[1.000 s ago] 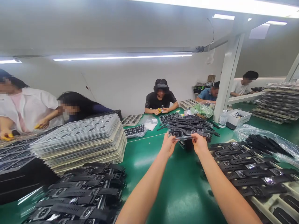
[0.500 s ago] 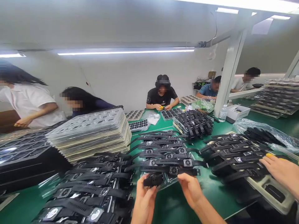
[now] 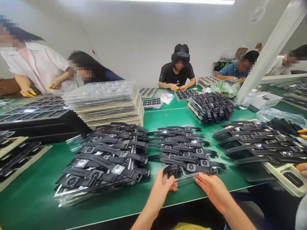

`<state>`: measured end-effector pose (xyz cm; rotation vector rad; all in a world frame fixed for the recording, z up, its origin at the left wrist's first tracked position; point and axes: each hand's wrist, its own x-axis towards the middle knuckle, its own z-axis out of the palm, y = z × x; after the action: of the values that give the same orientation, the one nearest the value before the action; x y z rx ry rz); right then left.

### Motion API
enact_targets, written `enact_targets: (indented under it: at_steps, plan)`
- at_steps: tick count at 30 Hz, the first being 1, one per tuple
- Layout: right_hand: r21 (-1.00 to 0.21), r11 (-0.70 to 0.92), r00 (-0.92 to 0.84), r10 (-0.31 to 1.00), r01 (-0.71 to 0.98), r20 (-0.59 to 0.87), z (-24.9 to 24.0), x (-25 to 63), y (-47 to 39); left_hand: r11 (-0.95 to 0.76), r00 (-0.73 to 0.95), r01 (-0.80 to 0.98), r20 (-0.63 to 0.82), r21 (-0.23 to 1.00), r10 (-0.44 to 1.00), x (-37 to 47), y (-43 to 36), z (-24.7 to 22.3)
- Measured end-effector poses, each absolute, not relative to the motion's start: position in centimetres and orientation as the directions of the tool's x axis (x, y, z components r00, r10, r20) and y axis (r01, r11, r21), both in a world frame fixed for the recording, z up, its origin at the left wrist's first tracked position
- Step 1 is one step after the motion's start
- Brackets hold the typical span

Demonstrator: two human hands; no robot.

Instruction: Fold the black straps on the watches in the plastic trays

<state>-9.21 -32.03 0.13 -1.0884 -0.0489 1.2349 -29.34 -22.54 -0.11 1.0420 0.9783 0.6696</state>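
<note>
Before me a clear plastic tray (image 3: 188,177) bears rows of black-strapped smartwatches (image 3: 191,167), backs facing up. My left hand (image 3: 163,185) is closed at the tray's near left corner, thumb on top, beside a watch with a curled strap (image 3: 173,170). At the near right corner, my right hand (image 3: 211,187) pinches the tray's edge between thumb and fingers. The tray lies on or just over the green table (image 3: 153,201); which one is unclear.
Left is a stack of watch-filled trays (image 3: 103,156), behind it a tall stack of empty trays (image 3: 107,105). More watches (image 3: 261,143) lie right, near another person's yellow-tipped fingers (image 3: 302,133). Farther back stands another watch stack (image 3: 211,108). Several people sit or lean around.
The view has shifted. My left hand has moved from the curled-strap watch to the tray's corner, and that watch now rests on the tray. My right hand has closed on the tray's edge.
</note>
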Motion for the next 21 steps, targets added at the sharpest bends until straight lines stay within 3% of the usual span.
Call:
enact_targets:
  at_steps: [3, 6, 9, 11, 13, 15, 17, 21]
  plan:
    - [-0.692, -0.327, 0.273, 0.746, -0.644, -0.607, 0.8, -6.7, -34.5, 0.286, 0.439, 0.349, -0.425, 0.892, 0.791, -30.5, -21.8, 1.2]
    - [-0.746, -0.496, 0.235, 0.739, -0.445, -0.631, 1.1, -4.5, -36.3, 0.074, 0.425, 0.556, -0.359, 0.828, 0.831, -31.2, -21.0, 3.0]
    - [-0.838, -0.545, 0.282, 0.800, -0.030, -0.530, 1.4, -3.7, -36.5, -0.149, 0.444, 0.680, -0.242, 0.718, 0.863, -31.5, -20.6, 4.3]
    - [-0.833, -0.416, 0.326, 0.895, 0.364, -0.305, 1.9, -4.3, -35.6, -0.227, 0.429, 0.742, -0.186, 0.631, 0.884, -31.6, -20.6, 4.6]
    - [-0.664, -0.226, 0.277, 0.960, 0.713, -0.030, 2.5, -5.5, -34.0, -0.285, 0.407, 0.778, -0.103, 0.561, 0.908, -31.5, -20.9, 4.9]
    - [-0.400, -0.155, 0.207, 0.974, 0.903, 0.092, 2.8, -6.9, -32.1, -0.360, 0.415, 0.771, 0.014, 0.526, 0.910, -31.3, -21.1, 5.2]
    - [-0.257, -0.168, 0.199, 0.975, 0.952, 0.103, 3.0, -8.1, -30.5, -0.455, 0.459, 0.725, 0.131, 0.517, 0.879, -30.8, -21.2, 5.5]
    - [-0.139, -0.232, 0.245, 0.966, 0.963, 0.083, 3.2, -9.4, -28.8, -0.627, 0.559, 0.597, 0.302, 0.500, 0.773, -29.8, -20.6, 5.7]
